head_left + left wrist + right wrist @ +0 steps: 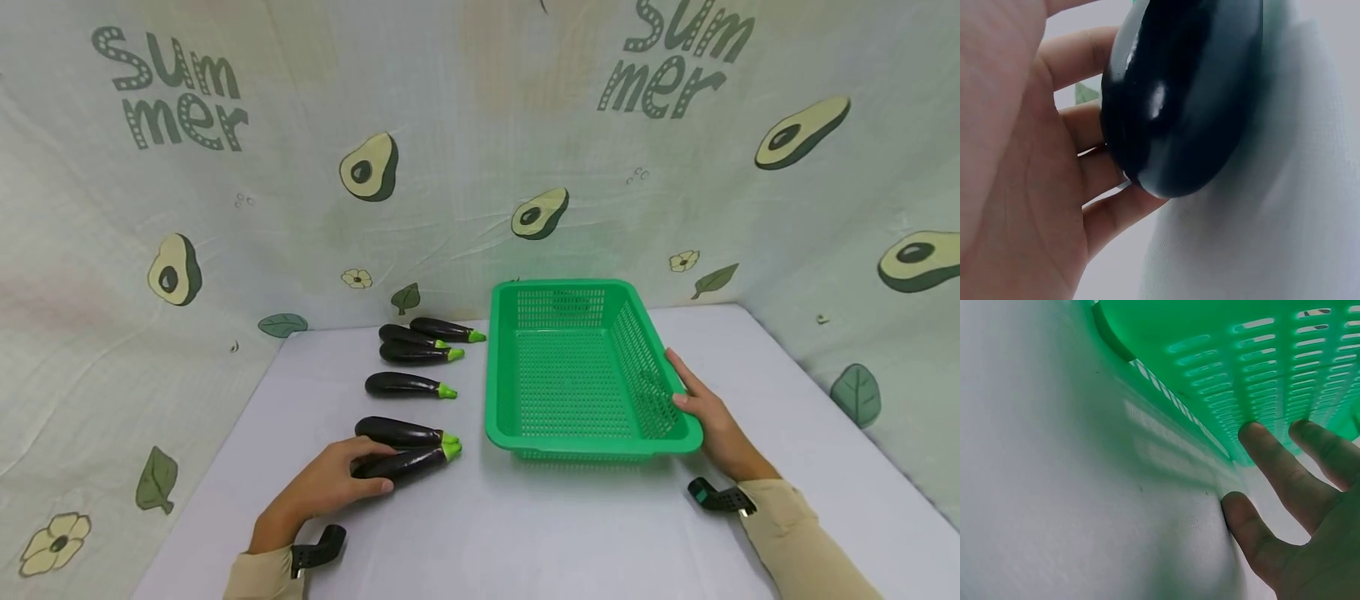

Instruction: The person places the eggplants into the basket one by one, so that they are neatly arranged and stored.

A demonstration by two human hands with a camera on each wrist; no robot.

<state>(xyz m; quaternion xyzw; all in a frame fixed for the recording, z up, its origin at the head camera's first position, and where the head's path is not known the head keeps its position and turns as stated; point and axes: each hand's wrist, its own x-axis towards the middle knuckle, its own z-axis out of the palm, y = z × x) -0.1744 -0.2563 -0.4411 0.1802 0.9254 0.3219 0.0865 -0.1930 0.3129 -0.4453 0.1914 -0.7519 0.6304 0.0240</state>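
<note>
My left hand [330,479] lies over the nearest eggplant [408,464], thumb on its near side and fingers across its far side. Close up in the left wrist view, the glossy dark body of the eggplant [1179,94] sits against the curled fingers [1085,59]. A second eggplant [397,432] lies right behind it, green caps side by side. At the right, my right hand [712,421] holds the side of a green plastic basket [592,446], thumb at the rim. Under that rim, fingertips [1254,434] touch the slotted outer wall.
Farther back on the white table [570,533] lies a single eggplant [405,385], and behind it a group of several, including a rear eggplant [442,328]. The basket shows a bare mesh floor. A printed cloth [450,125] hangs behind and beside the table.
</note>
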